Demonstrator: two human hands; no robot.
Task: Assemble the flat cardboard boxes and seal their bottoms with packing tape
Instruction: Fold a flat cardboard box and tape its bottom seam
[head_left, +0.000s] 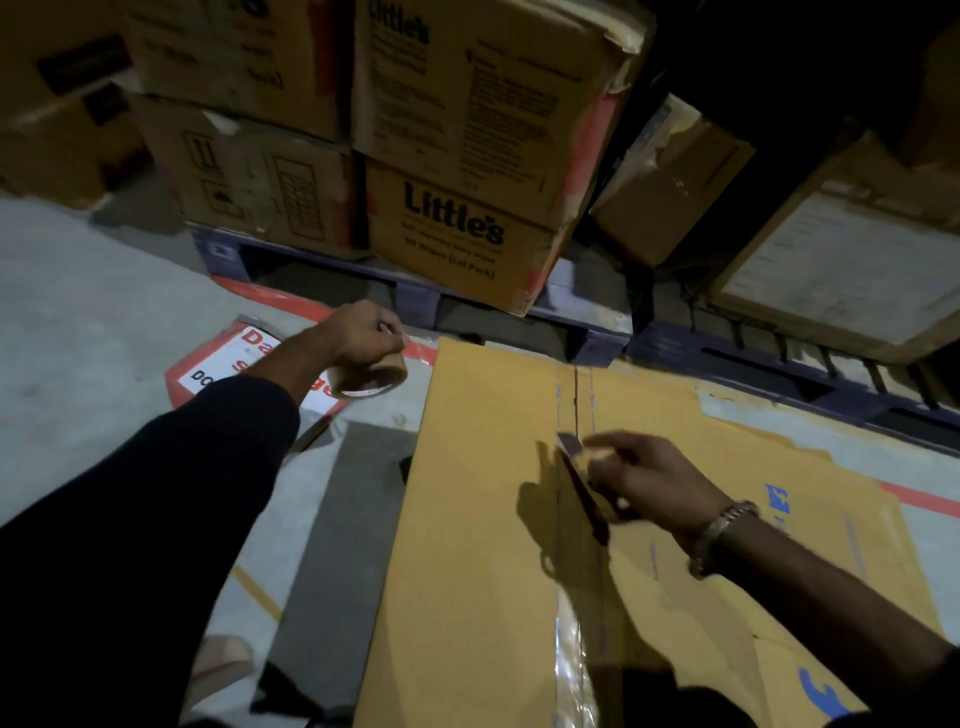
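A yellow-brown cardboard box (483, 519) stands in front of me with its closed flaps facing up and a seam running down the middle. Clear packing tape (571, 660) covers the near part of that seam. My left hand (363, 332) grips a brown roll of packing tape (371, 378) off the box's far-left corner, above the floor. My right hand (644, 480) hovers over the seam at mid-box and pinches a loose end of tape (571, 447). A metal bracelet circles that wrist.
Stacked brown cartons (457, 156) printed "Little's" sit on a blue pallet (582, 317) just beyond the box. More cartons (841, 270) stand at the right. A red-and-white floor sign (218, 364) lies at the left on grey concrete.
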